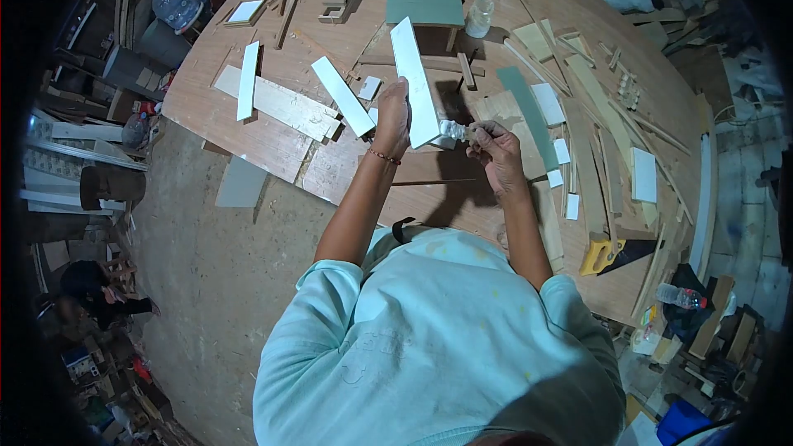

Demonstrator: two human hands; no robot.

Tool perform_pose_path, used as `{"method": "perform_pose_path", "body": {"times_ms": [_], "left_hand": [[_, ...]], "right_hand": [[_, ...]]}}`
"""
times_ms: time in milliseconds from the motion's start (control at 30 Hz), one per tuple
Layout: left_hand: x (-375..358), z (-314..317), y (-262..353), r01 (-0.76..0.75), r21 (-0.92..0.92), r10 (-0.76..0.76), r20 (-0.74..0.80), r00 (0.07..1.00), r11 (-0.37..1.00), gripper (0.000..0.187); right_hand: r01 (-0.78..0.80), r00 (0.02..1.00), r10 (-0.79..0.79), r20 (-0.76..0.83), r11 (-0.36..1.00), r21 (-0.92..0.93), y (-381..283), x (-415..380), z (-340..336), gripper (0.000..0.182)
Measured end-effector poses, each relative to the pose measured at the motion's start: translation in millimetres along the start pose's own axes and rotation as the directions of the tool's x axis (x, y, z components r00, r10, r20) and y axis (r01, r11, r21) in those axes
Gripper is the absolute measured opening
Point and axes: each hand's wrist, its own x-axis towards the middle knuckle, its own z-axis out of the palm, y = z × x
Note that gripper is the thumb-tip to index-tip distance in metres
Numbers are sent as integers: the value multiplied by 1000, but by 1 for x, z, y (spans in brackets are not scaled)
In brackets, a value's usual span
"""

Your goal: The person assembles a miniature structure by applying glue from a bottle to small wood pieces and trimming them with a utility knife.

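My left hand [395, 120] is closed on the edge of a long white-faced board [417, 83], tilted up above the table. In my right hand [498, 153] is what looks like a small paintbrush [453, 130], its white head touching or very near the board's lower end. My right fingers pinch its handle, which they mostly hide. Left of my left hand lie a white strip [343, 97] and a small white block [369, 87]. Beyond the board stands a small green-topped wooden piece [425, 7], with a clear jar [479, 18] beside it.
Wooden strips and white pieces lie across the round wooden table [330, 177]. A yellow-handled handsaw [611, 254] rests at its right edge, and a green strip [529, 116] lies nearer my right hand. Another person [95, 289] is low on the far left. Clutter lines the floor at both sides.
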Motion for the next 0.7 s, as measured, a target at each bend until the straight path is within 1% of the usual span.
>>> {"method": "perform_pose_path", "body": {"times_ms": [67, 167, 233, 400, 567, 633, 700], "left_hand": [[2, -1, -1, 11, 13, -10, -11, 1000, 1000, 23], [6, -4, -5, 7, -20, -7, -8, 1000, 1000, 23], [6, -4, -6, 51, -20, -51, -1, 999, 999, 23], [4, -2, -9, 44, -46, -44, 9, 999, 998, 24], [2, 0, -12, 63, -48, -63, -3, 998, 997, 24], [4, -2, -14, 51, -16, -51, -10, 999, 999, 24], [5, -4, -15, 68, -35, -69, -2, 998, 997, 23]], "right_hand": [[5, 1000, -5, 12, 1000, 16, 0, 0, 1, 14], [7, 1000, -7, 3, 1000, 13, -1, -1, 2, 14], [2, 1000, -2, 2, 1000, 7, 0, 0, 2, 14], [-19, 1000, 19, -5, 999, -26, 1, 1, 0, 15], [45, 998, -46, -52, 999, -21, 2, 3, 2, 14], [46, 997, -47, -61, 999, -12, 2, 2, 1, 14], [49, 996, -49, -70, 999, -2, 1, 1, 1, 14]]}}
